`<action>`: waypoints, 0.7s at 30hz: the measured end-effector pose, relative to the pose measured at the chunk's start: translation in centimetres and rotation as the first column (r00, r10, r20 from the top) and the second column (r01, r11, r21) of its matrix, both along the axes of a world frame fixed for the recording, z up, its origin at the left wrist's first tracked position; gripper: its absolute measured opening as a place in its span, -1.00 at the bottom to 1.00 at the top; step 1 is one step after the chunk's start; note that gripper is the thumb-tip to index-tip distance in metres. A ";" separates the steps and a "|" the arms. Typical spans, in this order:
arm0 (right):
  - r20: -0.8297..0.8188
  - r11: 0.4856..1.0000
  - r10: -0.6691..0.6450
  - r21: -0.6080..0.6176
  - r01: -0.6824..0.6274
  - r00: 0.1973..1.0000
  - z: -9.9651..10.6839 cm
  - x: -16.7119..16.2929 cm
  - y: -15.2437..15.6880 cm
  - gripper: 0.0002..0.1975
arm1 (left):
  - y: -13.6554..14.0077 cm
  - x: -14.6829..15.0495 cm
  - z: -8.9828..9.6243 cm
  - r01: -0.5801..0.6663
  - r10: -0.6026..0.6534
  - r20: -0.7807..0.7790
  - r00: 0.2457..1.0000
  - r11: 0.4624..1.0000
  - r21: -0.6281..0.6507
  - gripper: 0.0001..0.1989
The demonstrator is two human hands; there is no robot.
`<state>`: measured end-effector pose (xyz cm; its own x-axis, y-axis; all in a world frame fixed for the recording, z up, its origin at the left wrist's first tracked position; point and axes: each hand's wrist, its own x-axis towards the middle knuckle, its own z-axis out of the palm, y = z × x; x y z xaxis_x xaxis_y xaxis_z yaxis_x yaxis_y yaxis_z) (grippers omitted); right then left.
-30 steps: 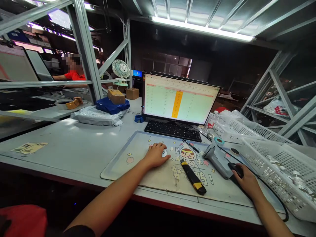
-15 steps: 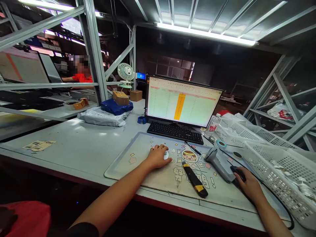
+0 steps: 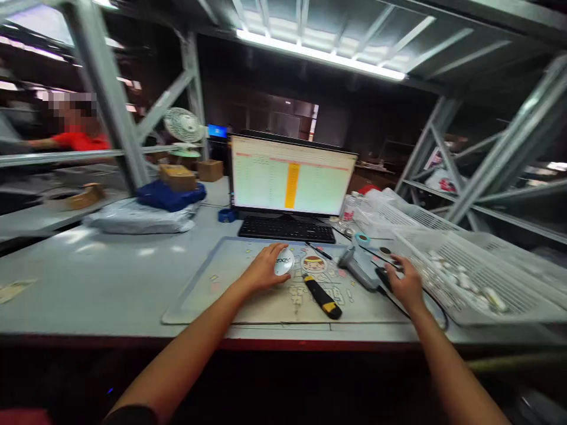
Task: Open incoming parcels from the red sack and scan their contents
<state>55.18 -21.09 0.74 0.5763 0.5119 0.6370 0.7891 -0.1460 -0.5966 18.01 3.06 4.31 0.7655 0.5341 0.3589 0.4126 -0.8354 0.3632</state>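
Observation:
My left hand (image 3: 262,268) is closed around the side of a round white lidded container (image 3: 284,261) with dark lettering, over the desk mat (image 3: 199,295). The container's body is mostly hidden by the hand. My right hand (image 3: 405,282) has its fingers apart and bent, beside a black computer mouse (image 3: 383,278), and no object shows in it. A grey handheld barcode scanner (image 3: 359,268) lies left of the mouse. Between the hands rests a black and yellow utility knife (image 3: 323,298). Above the knife lies a pen (image 3: 319,250).
A monitor (image 3: 292,174) and keyboard (image 3: 286,229) stand behind the mat. White plastic baskets (image 3: 443,236) holding small items line the right side. Grey and blue parcels (image 3: 142,217) and small cardboard boxes (image 3: 178,177) sit back left. A co-worker in red (image 3: 82,139) is beyond the metal frame.
The view has turned right. My left hand has tilted the white container so its lettered top shows more. My right hand has come off the mouse, with fingers spread.

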 end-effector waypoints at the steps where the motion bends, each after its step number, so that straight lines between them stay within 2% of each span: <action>1: -0.088 0.994 0.106 -0.023 -0.108 0.990 1.3 -2.9 -0.5 -0.35 | -1.3 0.7 0.0 0.091 -0.093 0.058 0.994 0.995 0.037 -0.17; 2: -0.193 0.971 0.220 -0.047 -0.233 0.956 2.2 -5.7 -0.9 -0.34 | -2.9 1.3 0.0 0.182 -0.189 0.093 0.978 0.980 0.080 -0.17; 4: -0.367 0.853 0.436 -0.125 -0.508 0.822 3.1 -11.0 -1.7 -0.31 | -6.5 2.4 -0.5 0.347 -0.365 0.114 0.924 0.925 0.154 -0.18; 6: -0.430 0.752 0.526 -0.170 -0.637 0.734 2.9 -14.7 -2.4 -0.50 | -10.0 2.9 -1.4 0.478 -0.501 0.087 0.861 0.855 0.202 -0.21; 7: -0.442 0.738 0.530 -0.180 -0.651 0.724 2.4 -16.0 -2.9 -0.62 | -11.5 2.9 -2.0 0.528 -0.554 0.072 0.829 0.820 0.220 -0.21; 10: -0.559 0.766 0.457 -0.149 -0.626 0.692 0.7 -18.0 -5.4 -0.75 | -14.6 2.3 -3.8 0.607 -0.632 0.054 0.773 0.762 0.227 -0.21; 14: -0.779 0.799 0.392 0.025 -0.600 0.489 -1.6 -19.1 -9.8 -0.62 | -17.1 1.4 -5.7 0.605 -0.612 0.039 0.790 0.788 0.114 -0.22; 17: -0.848 0.806 0.356 0.066 -0.588 0.393 -3.2 -20.2 -12.3 -0.54 | -18.8 0.7 -6.6 0.620 -0.620 0.005 0.785 0.785 0.009 -0.23; 19: -0.881 0.799 0.343 0.092 -0.594 0.325 -4.3 -21.1 -13.4 -0.48 | -19.5 -0.2 -7.3 0.630 -0.631 0.006 0.776 0.774 -0.055 -0.21; 21: -0.898 0.771 0.351 0.115 -0.626 0.267 -5.3 -21.9 -14.4 -0.43 | -19.4 -2.1 -8.1 0.616 -0.616 0.023 0.787 0.783 -0.089 -0.21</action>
<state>33.31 -35.47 -4.57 0.3001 0.9353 -0.1872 -0.1353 -0.1525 -0.9790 15.96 -16.33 -3.77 0.9446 -0.0234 0.3274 -0.1763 -0.8776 0.4458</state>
